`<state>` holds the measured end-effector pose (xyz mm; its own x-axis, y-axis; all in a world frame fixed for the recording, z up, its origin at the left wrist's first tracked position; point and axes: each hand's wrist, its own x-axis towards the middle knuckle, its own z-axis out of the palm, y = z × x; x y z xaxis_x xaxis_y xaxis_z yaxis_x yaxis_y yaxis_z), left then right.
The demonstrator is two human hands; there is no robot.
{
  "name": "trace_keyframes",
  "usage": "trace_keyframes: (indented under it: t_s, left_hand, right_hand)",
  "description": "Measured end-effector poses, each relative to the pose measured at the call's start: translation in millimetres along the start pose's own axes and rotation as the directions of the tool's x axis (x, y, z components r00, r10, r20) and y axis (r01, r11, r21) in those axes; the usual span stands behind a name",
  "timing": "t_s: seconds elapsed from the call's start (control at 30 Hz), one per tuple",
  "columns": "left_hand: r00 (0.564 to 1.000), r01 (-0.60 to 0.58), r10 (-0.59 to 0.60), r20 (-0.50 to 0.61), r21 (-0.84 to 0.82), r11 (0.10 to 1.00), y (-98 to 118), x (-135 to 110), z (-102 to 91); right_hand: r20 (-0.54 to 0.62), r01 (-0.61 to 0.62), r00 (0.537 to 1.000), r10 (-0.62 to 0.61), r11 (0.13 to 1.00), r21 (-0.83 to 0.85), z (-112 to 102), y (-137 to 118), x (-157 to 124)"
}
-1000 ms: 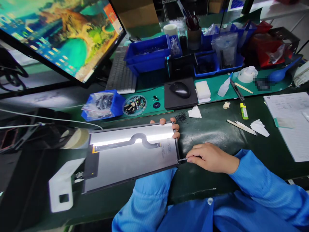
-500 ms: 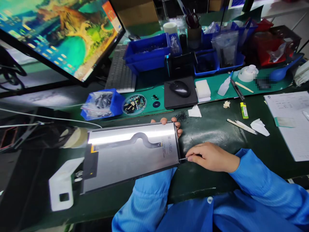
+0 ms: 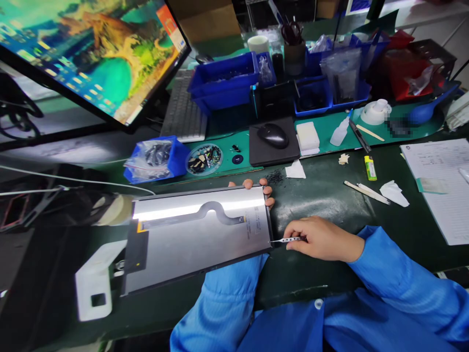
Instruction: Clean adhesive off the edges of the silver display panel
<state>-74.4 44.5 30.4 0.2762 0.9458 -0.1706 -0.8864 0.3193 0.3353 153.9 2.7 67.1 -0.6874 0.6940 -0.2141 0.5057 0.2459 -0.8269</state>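
A tablet-sized screen panel point(image 3: 190, 244) lies back side up, with a grey ribbon cable point(image 3: 211, 208) curving across its silver back. My left hand point(image 3: 266, 193) supports it from underneath. Only its fingertips show, curled over the far right edge; the palm is hidden. My right hand point(image 3: 317, 238) pinches slim metal tweezers point(image 3: 291, 239) with holes along the handle. Their thin tip reaches the panel's right edge near its lower corner. Whether the tip grips anything is too small to tell.
A white bracket point(image 3: 93, 288) stands left of the panel. Beyond it are a monitor point(image 3: 102, 58), a dish of small parts point(image 3: 204, 159), a mouse point(image 3: 273, 135) and blue bins point(image 3: 223, 83). Black scraps point(image 3: 274, 176) lie near my left fingers. To the right are a lighter point(image 3: 370, 168) and paper sheets point(image 3: 439, 190).
The tweezers have turned in my right fingers, so their perforated handle now shows. My right hand has barely shifted, and the panel stays nearly where it was.
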Motion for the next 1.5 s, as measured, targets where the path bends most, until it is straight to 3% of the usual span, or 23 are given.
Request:
trace_keyframes:
  t_s: [0.13, 0.3, 0.5, 0.67, 0.87, 1.03, 1.2, 1.4, 1.5]
  left_hand:
    - [0.999, 0.032, -0.032, 0.019, -0.001, 0.999, 1.8, 0.3, -2.1]
    - [0.999, 0.034, -0.034, 0.038, 0.009, 0.999, 1.2, 1.4, -7.3]
    - [0.998, 0.028, -0.028, 0.052, -0.009, 1.000, 0.9, 2.6, -7.0]
    - [0.998, 0.046, -0.047, 0.030, 0.045, 0.998, 1.9, 1.7, -3.0]
    - [0.997, 0.046, -0.047, 0.059, 0.031, 0.998, 0.5, 0.7, -3.2]
    - [0.988, 0.103, -0.104, 0.115, 0.017, 0.995, 4.4, 0.7, -7.6]
    - [0.990, 0.083, -0.083, 0.115, 0.005, 0.997, 3.8, 2.0, -9.8]
    - [0.992, 0.077, -0.077, 0.096, -0.005, 0.997, 2.6, 1.3, -7.6]
    - [0.993, 0.084, -0.083, 0.090, -0.004, 0.996, 2.9, 1.2, -7.6]
  right_hand:
    - [-0.019, 0.069, 0.997, -0.070, 0.995, -0.069, 0.7, 0.5, 0.6]
    - [-0.022, -0.014, 1.000, 0.014, 1.000, 0.023, 1.2, -0.4, -0.5]
    - [-0.046, 0.078, 0.996, -0.081, 0.995, -0.059, 2.3, 1.6, 0.2]
    - [-0.037, -0.006, 0.999, 0.007, 1.000, 0.005, 2.4, -0.1, -0.2]
    - [-0.045, 0.074, 0.996, -0.077, 0.995, -0.067, 3.1, 1.6, 0.4]
    - [-0.036, -0.003, 0.999, 0.004, 1.000, 0.002, 3.4, 0.4, -0.5]
    - [-0.049, 0.074, 0.996, -0.077, 0.995, -0.067, 3.2, 1.3, -0.3]
    - [-0.050, 0.009, 0.999, -0.009, 1.000, -0.006, 4.4, 0.7, -0.7]
    - [-0.059, 0.056, 0.997, -0.059, 0.998, -0.039, 5.1, 1.9, -0.6]
